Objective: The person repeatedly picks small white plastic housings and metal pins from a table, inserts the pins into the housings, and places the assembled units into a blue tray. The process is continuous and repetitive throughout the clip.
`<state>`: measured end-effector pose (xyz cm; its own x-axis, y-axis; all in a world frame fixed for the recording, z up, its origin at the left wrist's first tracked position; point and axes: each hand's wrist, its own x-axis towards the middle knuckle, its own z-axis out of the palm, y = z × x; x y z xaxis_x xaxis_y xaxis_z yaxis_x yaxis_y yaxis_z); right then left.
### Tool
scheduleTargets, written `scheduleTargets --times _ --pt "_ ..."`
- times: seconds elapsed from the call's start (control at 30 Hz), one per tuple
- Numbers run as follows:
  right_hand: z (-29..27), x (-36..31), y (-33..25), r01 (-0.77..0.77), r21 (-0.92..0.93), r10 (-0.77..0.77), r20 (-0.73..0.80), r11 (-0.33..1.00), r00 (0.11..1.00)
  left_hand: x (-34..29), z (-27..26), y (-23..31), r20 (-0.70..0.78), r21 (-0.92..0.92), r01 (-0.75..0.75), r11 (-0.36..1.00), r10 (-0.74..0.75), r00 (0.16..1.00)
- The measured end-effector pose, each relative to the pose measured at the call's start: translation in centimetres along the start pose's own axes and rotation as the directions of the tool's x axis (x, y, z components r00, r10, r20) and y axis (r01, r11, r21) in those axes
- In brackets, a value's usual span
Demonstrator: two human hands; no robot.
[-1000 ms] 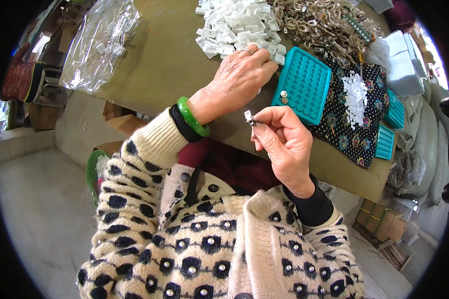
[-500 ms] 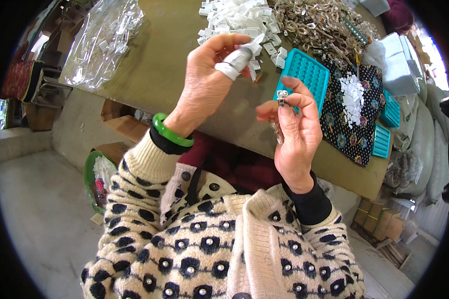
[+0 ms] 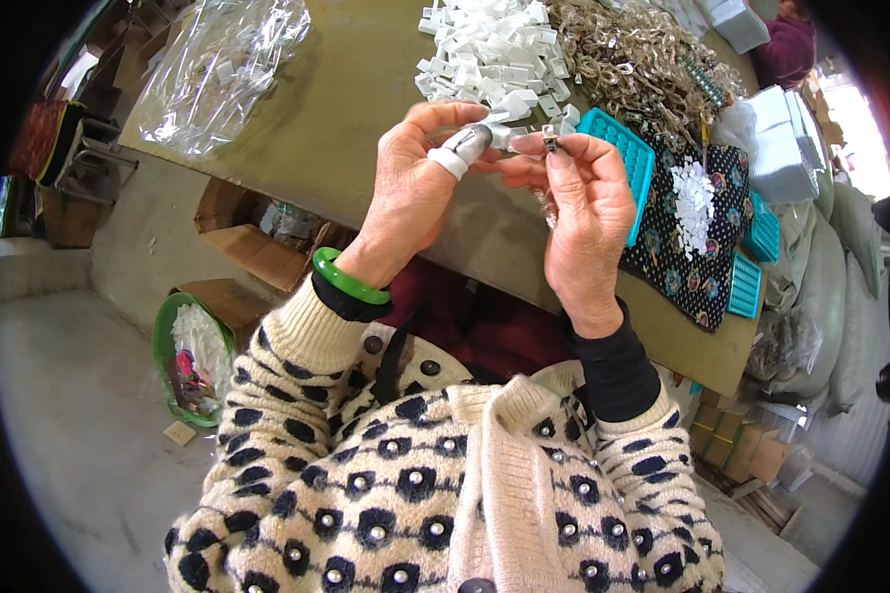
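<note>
My left hand [image 3: 412, 178] is closed beside the pile of small white plastic boxes [image 3: 494, 54]. White wrapping covers its thumb, whose tip is dark and pressed toward the fingers; whatever lies in that pinch blends with the white pieces behind. Close by on the right, my right hand [image 3: 588, 232] pinches a small shiny metal piece with a dark part [image 3: 551, 143] between thumb and forefinger. A clear, brownish strand [image 3: 546, 206] hangs from that hand at the palm. The fingers of both hands nearly meet over the table [image 3: 366, 99].
A teal tray with rows of pockets [image 3: 618, 148] lies right of my hands. Beyond are a heap of clear brownish parts [image 3: 643, 59] and a dark patterned cloth [image 3: 677, 272] bearing white chips [image 3: 694, 203]. Clear plastic bag [image 3: 222, 74] lies left; a green basket [image 3: 158, 341] stands on the floor.
My left hand has moved slightly down; the white piece at its thumb tip no longer stands out. My right hand has tilted its metal piece up and left, toward the left hand.
</note>
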<state>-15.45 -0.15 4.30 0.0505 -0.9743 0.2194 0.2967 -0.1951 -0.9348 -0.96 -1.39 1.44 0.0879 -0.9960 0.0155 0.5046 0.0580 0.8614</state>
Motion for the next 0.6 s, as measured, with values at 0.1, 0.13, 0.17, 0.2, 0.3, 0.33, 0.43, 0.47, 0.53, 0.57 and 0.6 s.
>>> scheduleTargets --times 0.1,0.13,0.17,0.2,0.3,0.33,0.43,0.47,0.53,0.57,0.6 --pt "-0.2 0.4 -0.8 -0.023 -0.119 0.025 0.018 0.993 1.0 0.0 -0.9 0.9 0.18 0.556 -0.462 0.691 0.442 0.879" --pt "-0.2 0.5 -1.0 -0.039 -0.128 0.043 0.026 0.991 0.999 -0.1 -1.2 1.3 0.234 0.551 -0.481 0.682 0.427 0.874" --pt "-0.1 0.4 -1.2 -0.038 -0.123 0.044 0.042 0.992 0.998 -0.2 -1.4 1.6 0.288 0.563 -0.458 0.688 0.356 0.889" --pt "0.0 0.4 -1.3 -0.043 -0.119 0.05 0.053 0.992 0.997 -0.5 -1.6 1.9 0.338 0.583 -0.429 0.69 0.274 0.9" --pt "0.1 0.3 -1.6 -0.076 -0.082 0.081 0.068 0.994 0.994 -0.8 -1.5 1.9 0.353 0.567 -0.254 0.783 0.047 0.934" --pt "0.1 0.3 -1.7 -0.089 -0.067 0.094 0.069 0.994 0.993 -0.9 -1.4 1.8 0.339 0.505 -0.189 0.842 0.009 0.941" --pt "-0.2 0.2 -1.9 -0.065 -0.045 0.068 0.066 0.997 0.995 -1.3 -1.5 1.5 0.284 0.293 0.041 0.955 -0.128 0.95" --pt "-0.3 0.1 -2.0 -0.022 -0.093 0.027 0.054 0.995 0.998 -1.4 -1.6 1.4 0.279 0.197 0.101 0.975 -0.154 0.948" --pt "-0.4 -0.2 -1.9 0.066 -0.195 -0.06 0.035 0.979 0.998 -1.6 -1.7 1.1 0.264 -0.087 0.209 0.974 -0.18 0.947" --pt "-0.5 -0.5 -1.8 0.048 -0.206 -0.037 0.054 0.977 0.998 -1.7 -1.7 0.9 0.242 -0.208 0.259 0.943 -0.206 0.948" --pt "-0.5 -0.9 -1.7 0.029 -0.226 -0.013 0.071 0.974 0.997 -1.9 -1.6 0.7 0.237 -0.251 0.261 0.932 -0.203 0.95"
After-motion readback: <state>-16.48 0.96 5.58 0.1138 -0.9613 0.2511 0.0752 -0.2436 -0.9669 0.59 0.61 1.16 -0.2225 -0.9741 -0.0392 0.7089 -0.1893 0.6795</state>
